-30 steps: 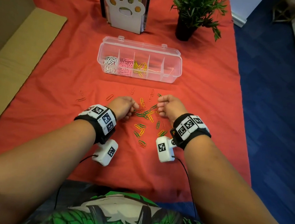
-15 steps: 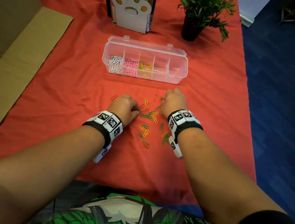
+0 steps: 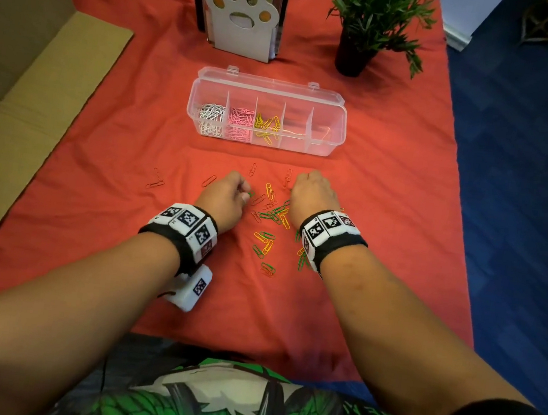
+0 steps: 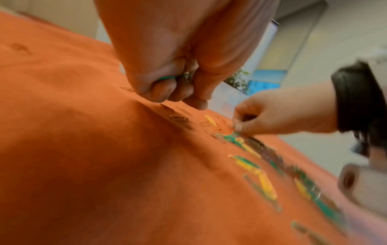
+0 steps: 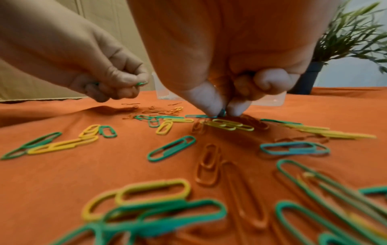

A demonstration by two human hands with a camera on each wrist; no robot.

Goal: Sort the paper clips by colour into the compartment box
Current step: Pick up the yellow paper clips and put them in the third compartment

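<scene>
Tabletop (image 3: 385,221) under a wrinkled orange-red cloth, blue carpet floor (image 3: 514,202) to the right, flat cardboard (image 3: 35,116) at left. Clear compartment box (image 3: 325,144) lies open mid-table: white, pink, yellow clips in its three left cells. Behind it a paw-cutout stand (image 3: 243,24) and a potted plant (image 3: 357,48). Loose paper clips (image 3: 267,237), green, yellow, orange, lie scattered between the hands. Left hand (image 3: 223,199) curled, gripping green clips. Right hand (image 3: 313,195) pinching a green clip off the cloth.

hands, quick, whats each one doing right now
Left hand: fingers curled, holding green clips off the cloth.
Right hand: thumb and finger pinching a green clip at the cloth.
</scene>
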